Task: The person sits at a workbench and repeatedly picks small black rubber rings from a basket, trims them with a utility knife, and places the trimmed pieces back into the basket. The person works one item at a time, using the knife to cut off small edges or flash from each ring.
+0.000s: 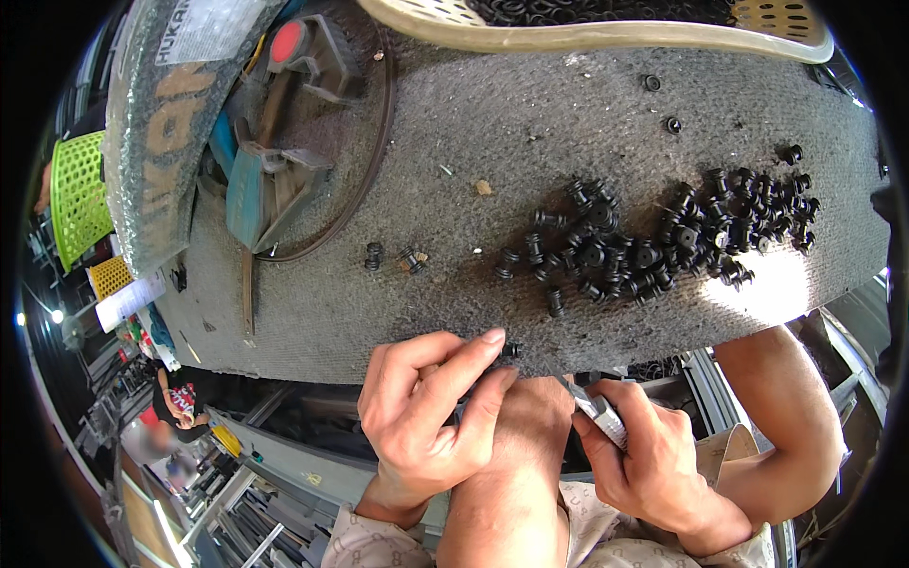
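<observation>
Black rubber grommet (510, 349) pinched in left hand (426, 407) grip; right hand (644, 454) clasps metal tool (598, 413); cream basket (606, 36) holds black rings (587, 9).

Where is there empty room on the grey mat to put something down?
Bare grey felt mat lies between the beige perforated basket and the heap of small black rubber pieces, and around the two stray pieces. The right side is crowded.

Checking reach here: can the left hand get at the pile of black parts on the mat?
Probably yes: the left hand sits at the mat's near edge, with only bare mat before the pile.
</observation>
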Available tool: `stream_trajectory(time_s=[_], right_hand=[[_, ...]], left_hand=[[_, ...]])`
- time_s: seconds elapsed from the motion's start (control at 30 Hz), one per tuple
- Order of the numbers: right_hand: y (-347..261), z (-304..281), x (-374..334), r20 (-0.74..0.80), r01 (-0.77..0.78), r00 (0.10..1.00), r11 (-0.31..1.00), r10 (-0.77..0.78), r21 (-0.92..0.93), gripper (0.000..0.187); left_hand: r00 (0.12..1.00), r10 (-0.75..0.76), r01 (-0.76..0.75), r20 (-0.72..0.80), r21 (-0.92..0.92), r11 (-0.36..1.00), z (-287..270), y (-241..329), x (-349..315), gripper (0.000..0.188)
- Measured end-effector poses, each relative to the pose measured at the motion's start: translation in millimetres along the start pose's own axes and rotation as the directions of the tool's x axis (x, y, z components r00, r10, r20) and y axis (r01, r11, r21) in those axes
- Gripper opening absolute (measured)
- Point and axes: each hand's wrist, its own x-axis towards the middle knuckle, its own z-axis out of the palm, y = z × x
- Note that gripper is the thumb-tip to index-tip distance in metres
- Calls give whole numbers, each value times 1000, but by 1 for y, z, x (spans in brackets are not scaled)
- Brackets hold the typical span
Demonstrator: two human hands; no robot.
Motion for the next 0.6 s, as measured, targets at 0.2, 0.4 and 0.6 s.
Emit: stream_trajectory(time_s=[0.2, 0.4, 0.6], right_hand=[[2, 5, -1, 4, 78, 997, 997, -78, 6, 33], [7, 12, 1, -41, 90, 995, 996, -90, -22, 28], [2, 8, 0, -2, 84, 996, 995, -84, -47, 37]], left_hand=[[1000, 25, -25, 1, -15, 1000, 3, -4, -2, 35], [998, 3, -3, 62, 5, 1000, 0, -1, -2, 30], [997, -14, 11, 81, 33, 999, 0, 0, -3, 30]])
